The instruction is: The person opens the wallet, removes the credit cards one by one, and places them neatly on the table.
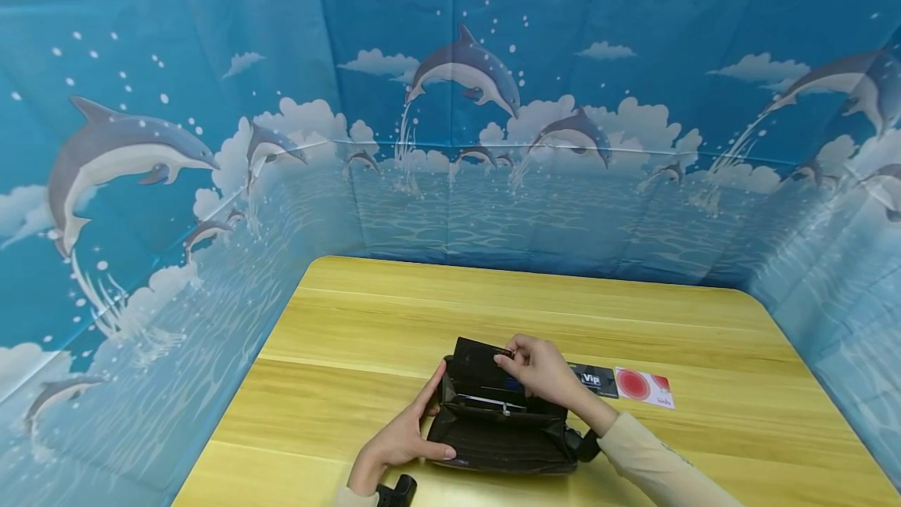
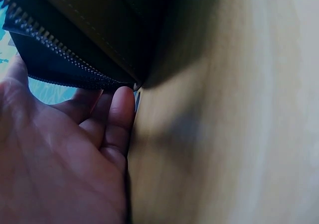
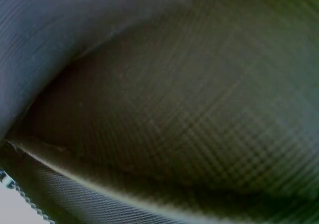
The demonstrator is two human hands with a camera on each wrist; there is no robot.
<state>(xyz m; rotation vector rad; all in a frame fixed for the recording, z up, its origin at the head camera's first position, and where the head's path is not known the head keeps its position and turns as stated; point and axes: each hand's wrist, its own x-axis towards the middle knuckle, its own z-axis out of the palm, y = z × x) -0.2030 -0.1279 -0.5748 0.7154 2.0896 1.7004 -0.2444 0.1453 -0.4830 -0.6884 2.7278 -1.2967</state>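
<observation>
Both hands work an open black wallet [image 1: 496,421] on the counter [image 1: 394,311].
The left hand [image 1: 404,436] steadies the wallet's left edge, fingers straight; the right hand [image 1: 538,370] pinches its far flap. Two cards [image 1: 622,383] lie just right.

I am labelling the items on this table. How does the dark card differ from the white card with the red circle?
The dark card is black with white "Vip" lettering; the white card bears a red circle. The dark card lies nearer the wallet and is partly hidden behind the right hand; the white card lies further right, fully visible. Both lie flat on the table.
</observation>
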